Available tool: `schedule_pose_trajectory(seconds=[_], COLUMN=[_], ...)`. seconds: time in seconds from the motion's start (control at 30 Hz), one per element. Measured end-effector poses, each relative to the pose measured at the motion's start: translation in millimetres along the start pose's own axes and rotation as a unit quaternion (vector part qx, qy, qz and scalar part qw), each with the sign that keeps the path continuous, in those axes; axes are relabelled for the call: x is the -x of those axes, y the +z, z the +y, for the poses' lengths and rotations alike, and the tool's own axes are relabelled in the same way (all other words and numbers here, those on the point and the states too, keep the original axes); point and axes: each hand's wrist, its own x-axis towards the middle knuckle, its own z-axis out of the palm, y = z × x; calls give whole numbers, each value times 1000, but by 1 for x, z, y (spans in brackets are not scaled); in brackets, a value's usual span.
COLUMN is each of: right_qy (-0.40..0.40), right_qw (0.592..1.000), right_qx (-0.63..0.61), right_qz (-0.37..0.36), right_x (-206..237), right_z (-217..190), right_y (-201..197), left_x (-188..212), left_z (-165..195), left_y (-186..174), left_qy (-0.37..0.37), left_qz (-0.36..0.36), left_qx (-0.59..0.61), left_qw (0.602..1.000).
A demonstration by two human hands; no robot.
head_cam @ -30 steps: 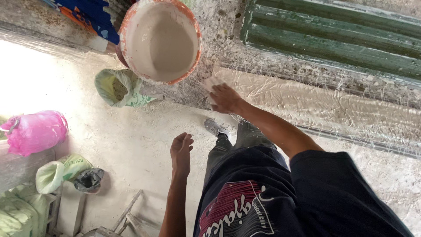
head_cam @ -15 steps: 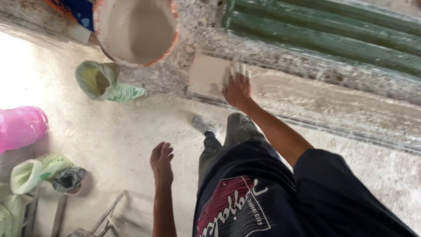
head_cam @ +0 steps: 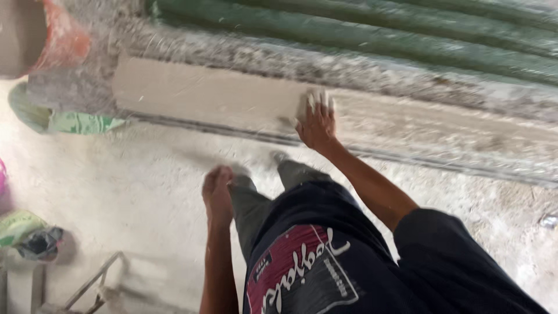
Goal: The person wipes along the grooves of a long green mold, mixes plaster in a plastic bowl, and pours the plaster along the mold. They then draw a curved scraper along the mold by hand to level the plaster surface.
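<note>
My right hand (head_cam: 317, 122) presses flat on a long pale tile strip (head_cam: 203, 96) that runs along the base of the wall. Under its whitened fingers is what looks like a pale sponge (head_cam: 306, 103); motion blur hides its outline. My left hand (head_cam: 217, 195) hangs beside my left leg with loosely curled fingers and holds nothing. It touches nothing on the floor. My dark shirt and grey trousers fill the lower middle of the view.
A green corrugated shutter (head_cam: 349, 35) stands above the strip. An orange-rimmed bucket (head_cam: 55, 40) of grey mix sits at top left, with a green sack (head_cam: 75, 123) below it. Crumpled bags (head_cam: 29, 235) and a metal frame (head_cam: 87, 285) lie at lower left on the dusty concrete floor.
My right hand has slid to the right along the pale strip. The view has swung right, so the bucket and sack now sit at the left edge. My left hand has curled slightly.
</note>
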Motion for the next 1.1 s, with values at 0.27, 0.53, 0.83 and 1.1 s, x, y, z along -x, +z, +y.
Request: schedule_pose_trajectory(seconds=[0.27, 0.53, 0.83, 1.1], right_qy=[24, -4, 29, 65], right_qw=[1000, 998, 997, 994], right_qx=[16, 33, 63, 64], right_qz=[9, 60, 27, 59], right_x=[103, 218, 348, 471], right_z=[190, 388, 600, 802], right_y=[-55, -95, -162, -200], left_x=[112, 240, 386, 456], left_z=[-21, -125, -215, -268], left_y=[133, 287, 464, 627], left_qy=[-37, -43, -80, -57], left_qz=[33, 35, -47, -79], left_qx=[-71, -73, -94, -113], left_qw=[996, 996, 991, 989])
